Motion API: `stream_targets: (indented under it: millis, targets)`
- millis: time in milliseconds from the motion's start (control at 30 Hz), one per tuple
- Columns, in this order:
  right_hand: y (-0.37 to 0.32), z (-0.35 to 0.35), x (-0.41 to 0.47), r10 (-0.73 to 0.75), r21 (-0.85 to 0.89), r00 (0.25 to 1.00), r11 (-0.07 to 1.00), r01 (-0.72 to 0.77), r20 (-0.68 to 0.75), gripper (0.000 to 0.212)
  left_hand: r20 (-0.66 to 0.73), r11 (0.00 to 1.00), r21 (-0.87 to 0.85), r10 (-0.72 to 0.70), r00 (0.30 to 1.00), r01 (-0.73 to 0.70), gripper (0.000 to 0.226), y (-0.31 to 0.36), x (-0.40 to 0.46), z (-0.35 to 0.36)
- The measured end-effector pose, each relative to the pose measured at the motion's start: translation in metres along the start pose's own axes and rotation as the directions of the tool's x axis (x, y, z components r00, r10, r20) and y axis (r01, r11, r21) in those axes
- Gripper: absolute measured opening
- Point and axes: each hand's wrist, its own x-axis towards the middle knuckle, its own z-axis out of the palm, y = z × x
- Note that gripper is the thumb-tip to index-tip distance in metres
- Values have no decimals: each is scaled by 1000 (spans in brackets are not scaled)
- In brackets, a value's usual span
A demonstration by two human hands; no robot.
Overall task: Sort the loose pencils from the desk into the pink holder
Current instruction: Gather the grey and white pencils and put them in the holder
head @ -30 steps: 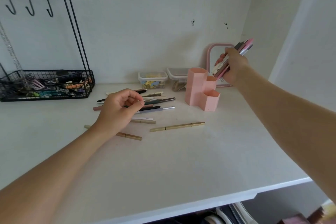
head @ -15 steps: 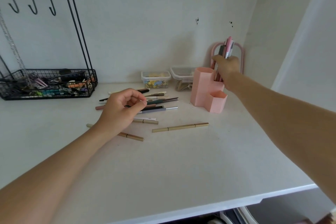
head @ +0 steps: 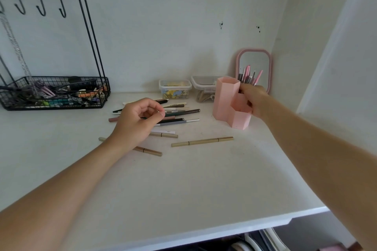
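White desk (head: 183,179); right hand (head: 255,100) apparently gripping pencils (head: 247,76) inside pink holder (head: 226,101)

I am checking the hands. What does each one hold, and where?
Right hand grips a bunch of pencils by their lower part, at the pink holder. Left hand: cannot tell.

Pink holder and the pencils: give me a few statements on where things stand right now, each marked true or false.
1. The right hand is at the pink holder, lowering a bunch of pencils into it. True.
2. The pink holder lies tipped on its side. False: it stands upright on the desk.
3. Loose pencils remain on the desk by the left hand. True.
4. The long gold pencil is already in the holder. False: it lies flat on the desk in front of it.
5. The left hand rests in the black wire basket. False: it is over the pencil pile.
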Motion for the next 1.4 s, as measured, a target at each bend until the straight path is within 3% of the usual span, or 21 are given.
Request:
stream_targets:
  millis: [200, 300, 367, 433, 467, 500, 567, 633, 700, 833, 933, 1033, 1167, 1400]
  targets:
    - [-5, 1, -12, 13, 154, 999, 988, -7, -42, 30, 0, 1000, 5, 1, 1000, -1, 8, 0, 0, -1]
    - [-16, -1, -24, -137, 232, 970, 956, 182, -200, 55, -9, 1000, -4, 2, 1000, -2, 7, -1, 0, -2]
    - [-23, -2, -35, -344, 88, 829, 902, 422, -440, 73, -10, 1000, 4, 5, 1000, -5, 7, -1, 1, -2]
    - [-27, 7, -56, -594, -100, 613, 756, 647, -521, 64, -10, 1000, 13, 10, 1000, -10, 7, -1, 1, -2]
    - [-28, 18, -67, -689, -131, 557, 675, 726, -464, 48, -12, 1000, 17, 12, 1000, -12, 7, -1, 1, -1]
    - [-28, 34, -82, -761, -111, 548, 613, 782, -348, 29, -16, 1000, 19, 14, 1000, -14, 7, -1, 1, -2]
    - [-25, 71, -110, -818, -104, 575, 570, 815, 25, 7, -28, 1000, 19, 16, 999, -16, 8, -2, 2, -4]
    - [-15, 107, -122, -666, -224, 603, 569, 791, 439, 7, -67, 999, 45, 27, 997, -24, 9, -5, 5, -7]
    - [4, 135, -117, -464, -359, 633, 549, 755, 620, 15, -129, 991, 131, 51, 990, -33, 12, -10, 8, -11]
    - [33, 144, -105, -446, -495, 696, 491, 716, 563, 29, -172, 945, 327, 52, 984, 8, 11, -18, 9, -19]
    - [40, 137, -101, -426, -504, 657, 424, 752, 622, 29, -112, 869, 492, 13, 994, 44, 21, -24, 11, -28]
    - [38, 132, -99, -436, -473, 618, 402, 784, 654, 27, -29, 783, 610, -131, 991, 121, 36, -25, 10, -32]
    - [31, 127, -89, -458, -494, 616, 368, 788, 641, 24, 18, 785, 602, -197, 980, 147, 38, -27, 10, -32]
    - [30, 125, -81, -346, -516, 643, 394, 761, 683, 14, 17, 853, 518, -80, 997, 60, 32, -36, 14, -27]
